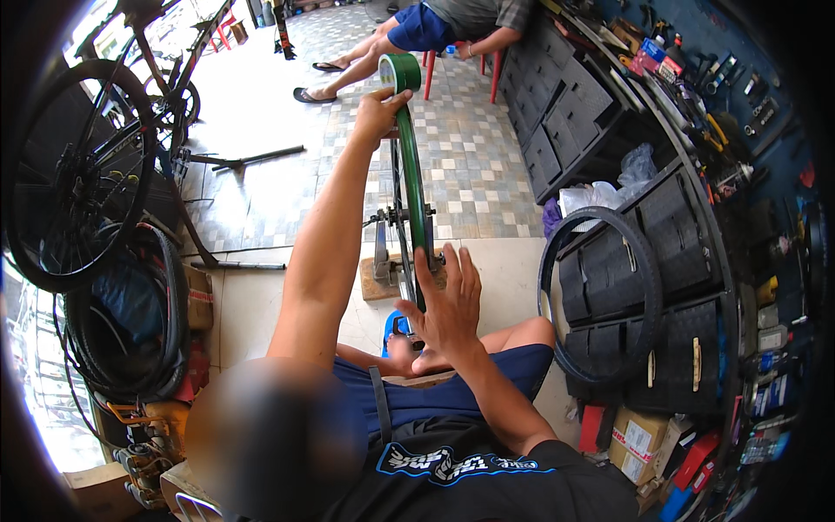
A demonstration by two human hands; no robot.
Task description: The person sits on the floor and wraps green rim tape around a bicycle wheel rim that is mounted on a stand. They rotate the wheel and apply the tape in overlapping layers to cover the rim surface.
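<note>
A bicycle wheel rim [397, 178] stands upright in front of me in a metal wheel stand [381, 248] on a wooden block [376, 285]. My left hand [379, 115], arm stretched far forward, grips a roll of green tape [405, 73] above the rim's far side. From the roll, a strip of green tape [412, 174] runs toward me along the rim. Nearer to me, my right hand [449, 304] has its fingers spread beside the wheel, the index fingertip at the strip's near part. Whether that finger presses on the tape I cannot tell.
A loose black tire [648, 287] leans on dark drawers [648, 244] at right. Bicycles [78, 174] and piled tires [174, 304] crowd the left. A repair-stand leg [261, 158] lies across the tiled floor. Another person [426, 30] sits at the back.
</note>
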